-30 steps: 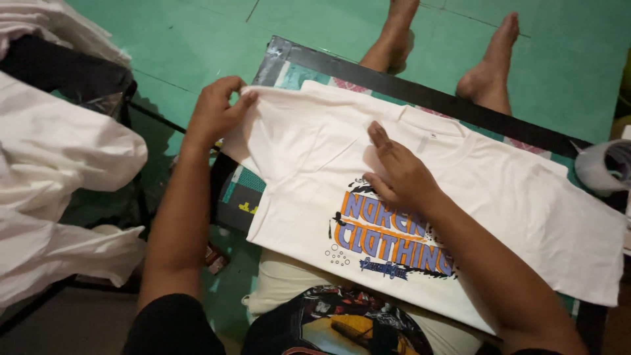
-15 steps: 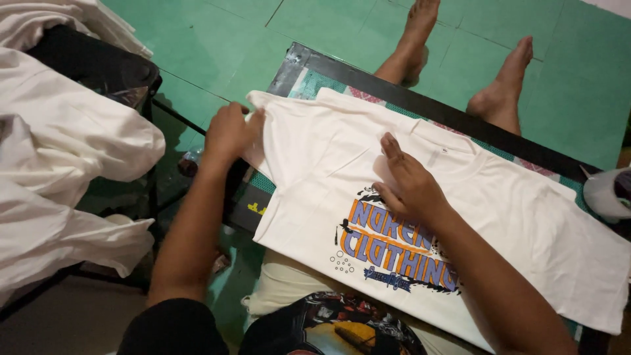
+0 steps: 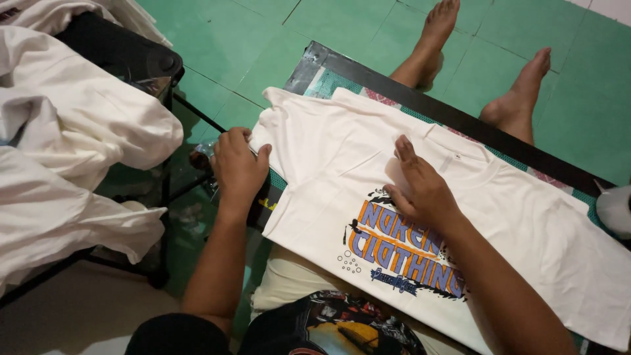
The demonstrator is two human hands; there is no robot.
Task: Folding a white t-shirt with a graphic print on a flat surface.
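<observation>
Barely started folding: white printed t-shirt (image 3: 328, 171) spread face-up on the dark-edged board (image 3: 315, 62). Left hand (image 3: 238, 167) pinching the sleeve edge, right hand (image 3: 420, 187) pressing flat, open, on the chest.

Only one small label (image 3: 457, 156) here. Sits inside the neck of the white shirt (image 3: 315, 144), on the far side, a bit right of the middle. Little, nearly square and white, with a dark speck too tiny to tell. Lies flat, just right of the fingertips of the right hand (image 3: 424, 190), not touching them. Nearer, a big print (image 3: 401, 253) on the shirt front: purple and orange shapes with black splashes, partly under that hand.
</observation>
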